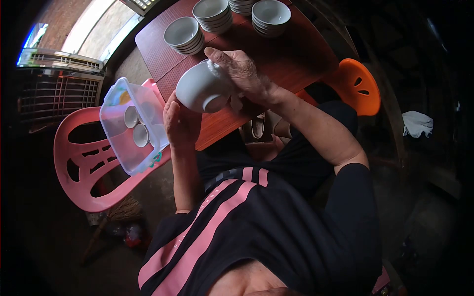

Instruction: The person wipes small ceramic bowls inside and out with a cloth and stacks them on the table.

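One white bowl tilts, held between left hand and right hand.

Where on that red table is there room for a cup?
One bare patch lies on the table between the rightmost bowl stack and the orange chair; another between the leftmost bowl stack and the table's left edge. It looks crowded among the far-side stacks and around the held white bowl.
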### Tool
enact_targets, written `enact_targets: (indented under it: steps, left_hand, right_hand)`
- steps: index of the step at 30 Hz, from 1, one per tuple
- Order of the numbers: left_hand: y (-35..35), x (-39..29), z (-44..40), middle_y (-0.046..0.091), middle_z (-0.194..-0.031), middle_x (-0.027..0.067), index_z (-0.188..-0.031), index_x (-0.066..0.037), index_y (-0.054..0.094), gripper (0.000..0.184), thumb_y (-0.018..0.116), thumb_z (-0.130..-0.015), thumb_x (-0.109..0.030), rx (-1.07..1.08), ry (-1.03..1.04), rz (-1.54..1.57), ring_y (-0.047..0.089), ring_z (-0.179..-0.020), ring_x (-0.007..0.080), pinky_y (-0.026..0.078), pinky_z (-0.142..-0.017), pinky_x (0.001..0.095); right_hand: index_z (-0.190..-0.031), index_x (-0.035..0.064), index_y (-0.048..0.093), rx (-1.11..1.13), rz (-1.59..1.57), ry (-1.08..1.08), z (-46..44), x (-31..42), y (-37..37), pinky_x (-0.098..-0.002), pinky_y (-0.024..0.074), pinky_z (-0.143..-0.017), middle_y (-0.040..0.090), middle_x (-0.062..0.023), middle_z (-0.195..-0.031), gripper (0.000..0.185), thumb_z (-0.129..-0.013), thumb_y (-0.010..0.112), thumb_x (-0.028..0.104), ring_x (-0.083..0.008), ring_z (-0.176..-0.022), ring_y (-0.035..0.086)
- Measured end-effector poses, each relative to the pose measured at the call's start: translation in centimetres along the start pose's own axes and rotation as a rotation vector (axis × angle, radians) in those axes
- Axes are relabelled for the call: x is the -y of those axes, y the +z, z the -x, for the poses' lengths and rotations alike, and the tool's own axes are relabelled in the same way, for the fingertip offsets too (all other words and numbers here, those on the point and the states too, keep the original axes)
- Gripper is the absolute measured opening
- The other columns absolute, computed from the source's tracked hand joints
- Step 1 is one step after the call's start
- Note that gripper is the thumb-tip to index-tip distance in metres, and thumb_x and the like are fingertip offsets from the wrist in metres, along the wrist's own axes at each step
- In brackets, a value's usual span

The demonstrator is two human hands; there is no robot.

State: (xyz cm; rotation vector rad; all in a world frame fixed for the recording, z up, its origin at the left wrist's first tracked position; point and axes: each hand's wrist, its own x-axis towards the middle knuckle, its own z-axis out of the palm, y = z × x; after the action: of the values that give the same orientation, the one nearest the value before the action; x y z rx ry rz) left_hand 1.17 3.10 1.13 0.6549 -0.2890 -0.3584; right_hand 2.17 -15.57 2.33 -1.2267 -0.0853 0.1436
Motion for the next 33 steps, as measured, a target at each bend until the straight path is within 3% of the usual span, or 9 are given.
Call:
enact_targets:
  steps: [2, 5, 10, 11, 13, 20, 25, 28, 33]
  left_hand:
    - [0.3, -0.5, -0.1, 0.060, -0.095, 0.0077, -0.104, 0.004, 0.054, 0.020, 0.056, -0.086, -0.005, 0.002, -0.085, -0.312, 0.057, -0.089, 0.0129, 0.045, -0.083, 0.0270]
    - [1.8, -0.5, -0.1, 0.059, -0.083, 0.0006, -0.096, 0.001, 0.058, 0.016, 0.064, -0.083, -0.005, -0.022, -0.159, -0.659, 0.054, -0.077, 0.0069, 0.044, -0.074, 0.0210]
    - [2.2, 0.2, -0.5, 0.060, -0.085, 0.0028, -0.097, 0.002, 0.058, 0.015, 0.062, -0.083, -0.003, -0.031, -0.095, -0.542, 0.056, -0.079, 0.0079, 0.044, -0.077, 0.0225]
    - [1.7, 0.3, -0.3, 0.061, -0.095, 0.0089, -0.103, 0.004, 0.055, 0.019, 0.058, -0.085, -0.004, -0.017, -0.052, -0.377, 0.058, -0.089, 0.0148, 0.045, -0.084, 0.0285]
    - [1.9, 0.3, -0.3, 0.058, -0.108, 0.0144, -0.111, 0.005, 0.051, 0.027, 0.056, -0.087, -0.007, -0.005, 0.030, -0.065, 0.057, -0.102, 0.0227, 0.044, -0.092, 0.0351]
    - [1.3, 0.1, -0.5, 0.056, -0.116, 0.0149, -0.121, 0.007, 0.046, 0.041, 0.059, -0.086, -0.012, 0.065, -0.087, -0.090, 0.055, -0.107, 0.0223, 0.041, -0.096, 0.0349]
    - [0.8, 0.1, -0.8, 0.061, -0.102, 0.0097, -0.110, 0.006, 0.053, 0.033, 0.064, -0.081, -0.006, 0.154, -0.316, -0.526, 0.058, -0.096, 0.0162, 0.044, -0.088, 0.0295]
    - [2.0, 0.6, -1.0, 0.059, -0.108, 0.0140, -0.113, 0.005, 0.050, 0.033, 0.060, -0.083, -0.003, 0.073, -0.178, -0.146, 0.057, -0.102, 0.0216, 0.041, -0.094, 0.0348]
    - [-0.2, 2.8, -0.7, 0.043, -0.131, 0.0184, -0.130, 0.001, 0.038, 0.045, 0.053, -0.089, -0.012, -0.099, 0.032, 0.308, 0.040, -0.123, 0.0311, 0.026, -0.106, 0.0511]
  right_hand:
    - [-0.082, -0.0001, 0.059, -0.033, 0.211, -0.131, -0.3, 0.2, -0.2, -0.0306, 0.0463, -0.042, 0.055, -0.0062, -0.056, 0.053, -0.088, 0.049, 0.051, -0.0164, -0.049, 0.057]
    - [-0.099, 0.0036, 0.060, 0.077, 1.250, -0.998, -0.2, 1.1, -0.4, -0.0285, 0.0491, -0.051, 0.058, -0.0109, -0.069, 0.022, -0.086, 0.057, 0.021, -0.0278, -0.061, 0.060]
    - [-0.078, 0.0028, 0.061, 0.018, 0.870, -0.849, -0.4, 0.7, -0.4, -0.0308, 0.0469, -0.050, 0.055, -0.0095, -0.059, 0.035, -0.089, 0.054, 0.036, -0.0202, -0.060, 0.061]
    - [-0.085, 0.0014, 0.059, 0.049, 0.571, -0.289, 0.5, 2.8, -0.3, -0.0278, 0.0463, -0.043, 0.054, -0.0076, -0.059, 0.043, -0.090, 0.051, 0.044, -0.0154, -0.055, 0.060]
    - [-0.088, -0.0006, 0.057, 0.126, -0.019, 0.055, 1.6, 4.0, -0.7, -0.0216, 0.0420, -0.037, 0.054, -0.0040, -0.059, 0.051, -0.090, 0.047, 0.049, -0.0098, -0.047, 0.055]
    - [-0.093, -0.0038, 0.059, -0.086, -0.064, -0.081, 0.5, 2.2, -0.5, -0.0167, 0.0388, -0.036, 0.056, -0.0035, -0.062, 0.052, -0.091, 0.048, 0.047, -0.0048, -0.046, 0.050]
    - [-0.085, -0.0020, 0.064, 0.169, 0.907, -0.224, 0.9, 4.3, -0.7, -0.0304, 0.0493, -0.065, 0.063, -0.0069, -0.071, 0.055, -0.085, 0.055, 0.053, -0.0105, -0.069, 0.061]
    - [-0.081, 0.0025, 0.062, 0.138, 0.363, 0.055, 0.4, 4.1, -1.5, -0.0203, 0.0459, -0.050, 0.060, -0.0025, -0.064, 0.052, -0.087, 0.052, 0.053, -0.0062, -0.060, 0.058]
    - [-0.089, 0.0035, 0.058, 0.033, -0.362, 0.012, 0.0, 0.5, 0.1, -0.0175, 0.0403, -0.038, 0.057, 0.0002, -0.064, 0.047, -0.088, 0.051, 0.050, -0.0047, -0.047, 0.051]
